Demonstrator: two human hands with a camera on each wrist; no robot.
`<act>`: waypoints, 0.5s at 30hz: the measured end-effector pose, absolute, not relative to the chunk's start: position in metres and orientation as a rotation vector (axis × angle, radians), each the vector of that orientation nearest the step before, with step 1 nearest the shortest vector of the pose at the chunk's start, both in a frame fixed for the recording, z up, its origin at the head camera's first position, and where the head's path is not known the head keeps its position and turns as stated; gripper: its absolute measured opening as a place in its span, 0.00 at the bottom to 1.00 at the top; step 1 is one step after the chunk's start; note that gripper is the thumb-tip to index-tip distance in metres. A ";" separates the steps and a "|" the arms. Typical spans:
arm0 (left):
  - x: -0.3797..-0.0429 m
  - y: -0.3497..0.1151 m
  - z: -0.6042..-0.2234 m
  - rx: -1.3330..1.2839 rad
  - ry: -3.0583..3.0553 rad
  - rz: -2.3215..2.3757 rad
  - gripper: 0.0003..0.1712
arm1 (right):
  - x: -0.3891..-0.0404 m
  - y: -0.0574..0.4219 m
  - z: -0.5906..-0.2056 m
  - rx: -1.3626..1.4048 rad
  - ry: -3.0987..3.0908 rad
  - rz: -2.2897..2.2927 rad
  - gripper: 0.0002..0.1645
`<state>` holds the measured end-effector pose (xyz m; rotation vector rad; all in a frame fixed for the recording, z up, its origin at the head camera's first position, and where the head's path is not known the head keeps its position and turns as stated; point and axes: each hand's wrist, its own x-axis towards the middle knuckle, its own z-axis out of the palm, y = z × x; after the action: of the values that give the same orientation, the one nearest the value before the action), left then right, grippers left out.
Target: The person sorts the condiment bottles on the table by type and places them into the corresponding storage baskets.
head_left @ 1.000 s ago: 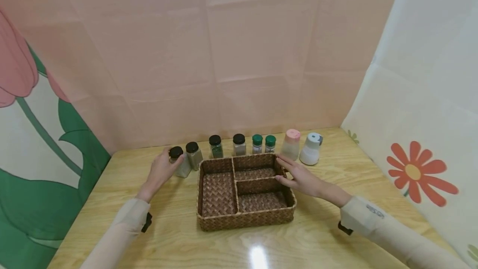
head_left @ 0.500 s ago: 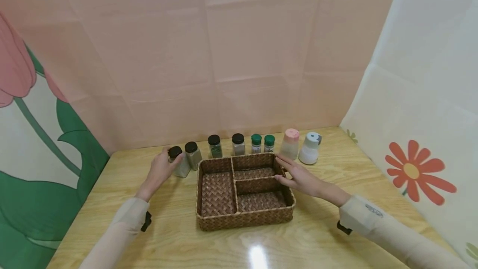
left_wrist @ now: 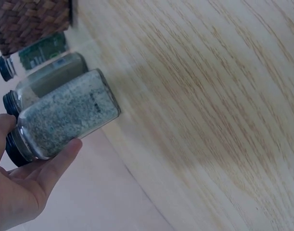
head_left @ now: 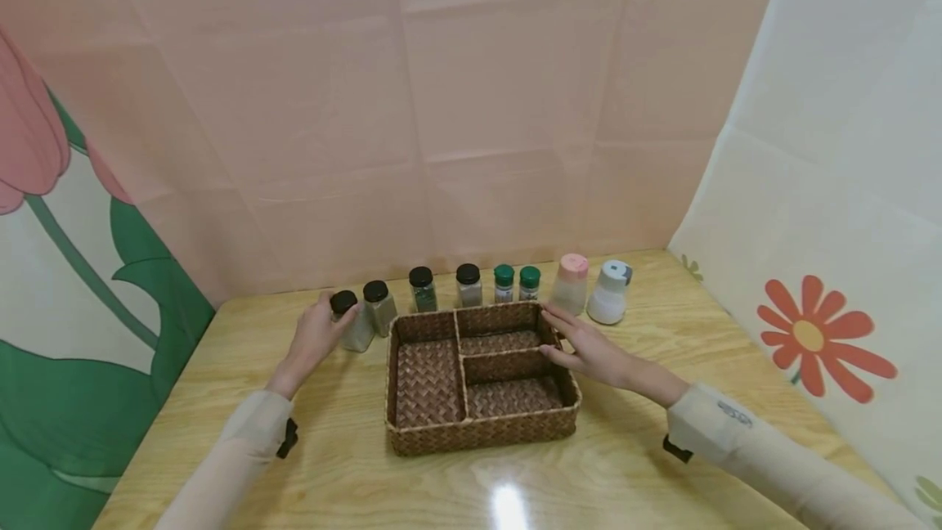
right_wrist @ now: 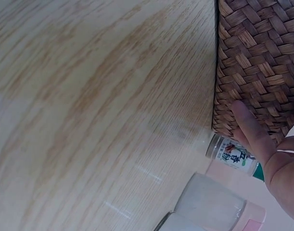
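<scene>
My left hand (head_left: 312, 339) grips a square clear jar (left_wrist: 70, 115) near its black lid (head_left: 343, 302), thumb on one side and fingers on the other. Greenish-grey grains fill it, and its base stands at the table. Just right of it stands a second black-lidded jar (head_left: 380, 309). In the middle sits a brown woven basket (head_left: 482, 430) with three compartments, nothing visible in them. My right hand (head_left: 596, 354) holds its right wall near the back corner. A finger (right_wrist: 252, 127) lies against the outer weave, while thumb and forefinger reach over the rim in the head view.
Behind the basket stand two more black-lidded jars (head_left: 468, 285), two small green-capped bottles (head_left: 504, 283), a pink-topped container (head_left: 571, 285) and a white-and-blue one (head_left: 609, 293). A pink cloth backdrop (head_left: 441, 145) closes off the table's rear edge.
Both hands, the jar and the basket keep their places on the table. The head view has shifted only slightly.
</scene>
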<state>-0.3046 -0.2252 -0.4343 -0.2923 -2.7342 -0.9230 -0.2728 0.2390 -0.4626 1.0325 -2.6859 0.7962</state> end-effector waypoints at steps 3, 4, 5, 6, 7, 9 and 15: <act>-0.303 -0.225 -0.434 -0.267 -2.732 -0.923 0.37 | -0.272 0.239 -0.462 1.031 -2.689 0.800 0.39; -0.303 -0.225 -0.434 -0.259 -2.733 -0.921 0.37 | -0.272 0.239 -0.462 1.031 -2.690 0.800 0.39; -0.302 -0.225 -0.433 -0.250 -2.734 -0.919 0.37 | -0.272 0.239 -0.462 1.032 -2.690 0.800 0.39; -0.302 -0.225 -0.433 -0.242 -2.737 -0.919 0.37 | -0.273 0.239 -0.462 1.032 -2.689 0.801 0.40; -0.302 -0.225 -0.433 -0.233 -2.738 -0.919 0.37 | -0.273 0.239 -0.462 1.032 -2.689 0.804 0.40; -0.301 -0.225 -0.432 -0.223 -2.739 -0.916 0.36 | -0.273 0.239 -0.463 1.034 -2.687 0.802 0.40; -0.301 -0.226 -0.433 -0.227 -2.723 -0.849 0.35 | -0.274 0.240 -0.465 1.036 -2.681 0.789 0.39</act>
<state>-0.3010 -0.2264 -0.4327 -0.2272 -2.7231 -0.8490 -0.2735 0.2399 -0.4647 1.0359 -2.6806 0.7889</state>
